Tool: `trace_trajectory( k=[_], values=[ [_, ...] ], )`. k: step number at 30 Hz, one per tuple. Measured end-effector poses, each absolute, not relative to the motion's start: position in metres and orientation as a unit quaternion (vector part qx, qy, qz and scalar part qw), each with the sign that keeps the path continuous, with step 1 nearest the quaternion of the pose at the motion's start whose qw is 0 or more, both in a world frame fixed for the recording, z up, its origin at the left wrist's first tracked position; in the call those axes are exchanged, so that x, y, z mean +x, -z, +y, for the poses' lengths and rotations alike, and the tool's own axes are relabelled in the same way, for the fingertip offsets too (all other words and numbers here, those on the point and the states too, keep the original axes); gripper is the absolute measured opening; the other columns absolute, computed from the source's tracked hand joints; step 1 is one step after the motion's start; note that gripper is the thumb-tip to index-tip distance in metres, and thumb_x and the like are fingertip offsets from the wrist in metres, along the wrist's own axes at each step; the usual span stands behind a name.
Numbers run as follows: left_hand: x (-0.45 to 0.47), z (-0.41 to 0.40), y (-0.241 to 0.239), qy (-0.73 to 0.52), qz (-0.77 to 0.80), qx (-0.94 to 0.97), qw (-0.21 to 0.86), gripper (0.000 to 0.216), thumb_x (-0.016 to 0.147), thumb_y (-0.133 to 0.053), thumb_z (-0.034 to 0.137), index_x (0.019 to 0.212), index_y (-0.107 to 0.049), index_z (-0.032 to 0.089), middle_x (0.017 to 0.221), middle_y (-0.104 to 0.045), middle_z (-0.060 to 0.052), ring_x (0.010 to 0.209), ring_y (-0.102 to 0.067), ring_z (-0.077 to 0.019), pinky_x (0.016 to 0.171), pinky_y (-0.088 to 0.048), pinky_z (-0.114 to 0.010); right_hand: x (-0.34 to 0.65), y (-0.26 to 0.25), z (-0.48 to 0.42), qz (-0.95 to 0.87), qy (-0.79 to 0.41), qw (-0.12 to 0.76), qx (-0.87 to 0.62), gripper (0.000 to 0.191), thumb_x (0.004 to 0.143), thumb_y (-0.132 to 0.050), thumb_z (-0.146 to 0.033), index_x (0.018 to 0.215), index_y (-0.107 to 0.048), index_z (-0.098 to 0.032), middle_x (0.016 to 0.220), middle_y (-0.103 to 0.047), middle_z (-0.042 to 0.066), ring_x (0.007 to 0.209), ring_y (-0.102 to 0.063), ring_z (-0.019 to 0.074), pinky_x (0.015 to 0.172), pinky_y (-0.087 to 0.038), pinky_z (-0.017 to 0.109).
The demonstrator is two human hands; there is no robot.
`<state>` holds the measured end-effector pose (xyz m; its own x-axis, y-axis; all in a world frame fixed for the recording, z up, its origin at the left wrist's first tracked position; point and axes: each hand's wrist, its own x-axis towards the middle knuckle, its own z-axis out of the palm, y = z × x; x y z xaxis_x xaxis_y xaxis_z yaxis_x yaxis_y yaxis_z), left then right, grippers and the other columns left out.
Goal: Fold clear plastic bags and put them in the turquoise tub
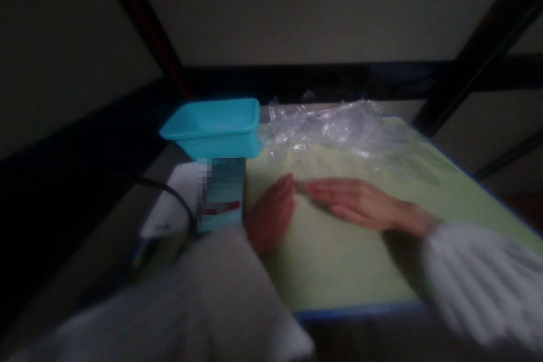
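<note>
My left hand (274, 216) rests on the pale yellow-green tabletop (339, 271), its fingers held together, stretched out and angled towards the right. My right hand (360, 202) reaches in from the right, low over the surface, with flat, straight fingers pointing left. The fingertips of both hands come close to each other. Between them is a small greyish patch; blur hides whether it is a thing or a shadow. Nothing that I can make out is gripped by either hand. Beyond the hands lies crumpled clear plastic film (335, 127).
A turquoise plastic basin (224, 141) stands at the back left. In front of it are a partly pixelated bluish flat item (223, 192) with a red mark, a white flat object (180, 192) and a dark cable (176, 195). The table has a blue edge (356, 311).
</note>
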<state>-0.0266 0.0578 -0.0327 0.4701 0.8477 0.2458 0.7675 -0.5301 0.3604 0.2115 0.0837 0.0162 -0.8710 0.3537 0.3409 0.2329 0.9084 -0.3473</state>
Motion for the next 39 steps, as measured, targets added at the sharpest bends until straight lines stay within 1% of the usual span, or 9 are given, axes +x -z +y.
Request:
trace_trajectory(
  k=[3, 6, 11, 15, 20, 25, 34, 36, 39],
  values=[
    [-0.023, 0.057, 0.029, -0.142, 0.473, 0.867, 0.063, 0.048, 0.091, -0.029, 0.022, 0.135, -0.04, 0.003, 0.146, -0.036, -0.02, 0.14, -0.027, -0.0244, 0.112, -0.029, -0.045, 0.197, -0.011, 0.074, -0.97, -0.161, 0.161, -0.091, 0.053, 0.097, -0.036, -0.031, 0.146, -0.028, -0.015, 0.149, -0.032, 0.011, 0.14, -0.023, 0.0177, 0.115, -0.025, 0.039],
    [-0.024, 0.057, 0.025, -0.098, 0.474, 0.874, 0.049, 0.052, 0.091, -0.028, 0.022, 0.138, -0.034, 0.003, 0.147, -0.034, -0.019, 0.14, -0.025, -0.0255, 0.112, -0.029, -0.046, 0.189, -0.002, 0.069, -0.977, -0.162, 0.123, -0.061, 0.067, 0.095, -0.04, -0.039, 0.148, -0.015, -0.007, 0.153, -0.017, 0.016, 0.143, -0.009, 0.0187, 0.117, -0.016, 0.039],
    [-0.026, 0.059, 0.024, -0.067, 0.462, 0.883, 0.052, 0.051, 0.092, -0.027, 0.022, 0.139, -0.033, 0.002, 0.149, -0.03, -0.019, 0.141, -0.023, -0.0264, 0.113, -0.026, -0.044, 0.188, 0.007, 0.063, -0.98, -0.176, 0.081, -0.046, 0.078, 0.092, -0.045, -0.046, 0.149, -0.008, -0.008, 0.154, -0.008, 0.016, 0.143, -0.003, 0.0196, 0.117, -0.011, 0.039],
    [-0.024, 0.058, 0.02, -0.07, 0.467, 0.88, 0.047, 0.049, 0.093, -0.022, 0.018, 0.138, -0.034, 0.003, 0.15, -0.029, -0.018, 0.14, -0.024, -0.0263, 0.112, -0.027, -0.046, 0.19, 0.004, 0.058, -0.979, -0.193, 0.06, -0.022, 0.076, 0.091, -0.046, -0.046, 0.149, -0.014, -0.008, 0.154, -0.016, 0.014, 0.143, -0.005, 0.0178, 0.117, -0.008, 0.036],
    [-0.023, 0.056, 0.016, -0.077, 0.466, 0.88, 0.041, 0.049, 0.093, -0.024, 0.018, 0.138, -0.035, 0.004, 0.149, -0.031, -0.017, 0.14, -0.026, -0.0252, 0.113, -0.028, -0.044, 0.191, 0.001, 0.052, -0.97, -0.232, 0.064, -0.011, 0.073, 0.09, -0.048, -0.047, 0.147, -0.022, -0.01, 0.15, -0.028, 0.013, 0.142, -0.016, 0.0193, 0.117, -0.012, 0.038],
    [-0.022, 0.056, 0.016, -0.073, 0.48, 0.873, 0.043, 0.048, 0.093, -0.024, 0.02, 0.138, -0.036, 0.006, 0.149, -0.032, -0.015, 0.139, -0.028, -0.0239, 0.113, -0.029, -0.044, 0.194, 0.0, 0.045, -0.962, -0.272, 0.035, 0.013, 0.076, 0.089, -0.049, -0.051, 0.146, -0.024, -0.008, 0.15, -0.029, 0.014, 0.141, -0.02, 0.0224, 0.116, -0.012, 0.039],
    [-0.027, 0.056, 0.023, -0.09, 0.465, 0.88, 0.031, 0.048, 0.093, -0.029, 0.021, 0.139, -0.034, 0.01, 0.149, -0.032, -0.015, 0.139, -0.028, -0.0244, 0.113, -0.029, -0.045, 0.197, -0.003, 0.031, -0.956, -0.289, 0.021, 0.045, 0.066, 0.093, -0.037, -0.05, 0.142, -0.033, -0.006, 0.149, -0.034, 0.014, 0.14, -0.023, 0.0226, 0.117, -0.012, 0.041],
    [-0.03, 0.057, 0.029, -0.122, 0.46, 0.879, 0.033, 0.05, 0.094, -0.03, 0.021, 0.141, -0.029, 0.009, 0.15, -0.03, -0.017, 0.14, -0.026, -0.0243, 0.113, -0.029, -0.045, 0.198, -0.005, 0.036, -0.958, -0.278, 0.044, 0.05, 0.066, 0.094, -0.035, -0.05, 0.141, -0.034, -0.005, 0.147, -0.036, 0.016, 0.14, -0.025, 0.0221, 0.116, -0.014, 0.041],
    [-0.03, 0.06, 0.033, -0.223, 0.473, 0.852, 0.037, 0.051, 0.095, -0.027, 0.023, 0.144, -0.02, 0.008, 0.152, -0.025, -0.018, 0.141, -0.023, -0.0235, 0.114, -0.028, -0.045, 0.203, -0.009, 0.05, -0.962, -0.238, 0.13, 0.025, 0.061, 0.095, -0.036, -0.047, 0.139, -0.037, -0.005, 0.144, -0.04, 0.018, 0.139, -0.026, 0.021, 0.115, -0.02, 0.041]
  ],
)
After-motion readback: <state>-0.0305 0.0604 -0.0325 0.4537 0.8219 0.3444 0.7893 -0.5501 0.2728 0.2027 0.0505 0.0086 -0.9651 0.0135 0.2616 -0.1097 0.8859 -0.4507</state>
